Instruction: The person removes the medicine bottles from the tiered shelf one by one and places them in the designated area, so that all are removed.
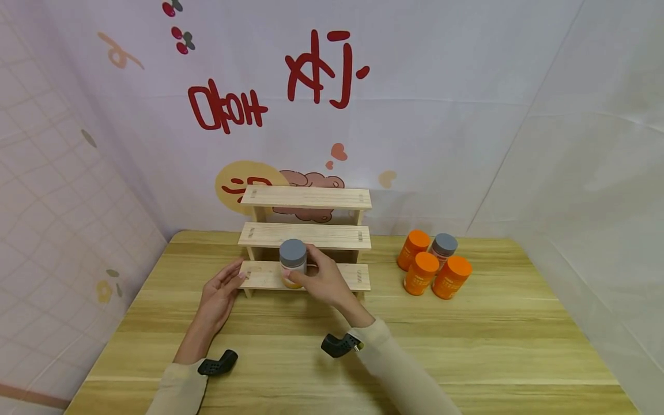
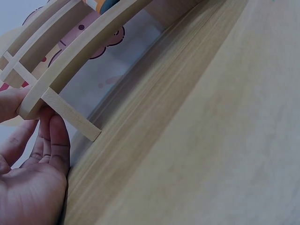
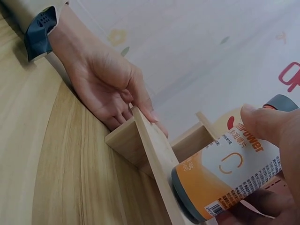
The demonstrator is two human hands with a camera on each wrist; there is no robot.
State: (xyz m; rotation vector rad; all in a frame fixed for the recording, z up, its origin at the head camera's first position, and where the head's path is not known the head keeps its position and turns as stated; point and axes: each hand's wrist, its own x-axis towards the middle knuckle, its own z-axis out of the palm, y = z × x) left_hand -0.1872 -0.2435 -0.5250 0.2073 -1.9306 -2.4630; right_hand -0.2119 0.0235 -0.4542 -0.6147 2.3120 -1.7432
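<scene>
My right hand (image 1: 328, 280) grips a supplement bottle (image 1: 293, 262) with a grey lid and a white and orange label. The bottle is at the bottom tier of a three-tier wooden stand (image 1: 337, 275), left of its middle. In the right wrist view the label of the bottle (image 3: 225, 164) faces the camera; whether its base touches the board cannot be told. At the left end of that tier is my left hand (image 1: 217, 297). The left wrist view has its thumb over the board (image 2: 35, 101) and its fingers underneath, holding the end.
Right of the stand, several orange bottles (image 1: 421, 274) and one grey-lidded bottle (image 1: 444, 245) stand close together on the wooden table (image 1: 467, 346). A printed white cloth (image 1: 441, 115) hangs behind the stand, and more cloth borders the table's sides.
</scene>
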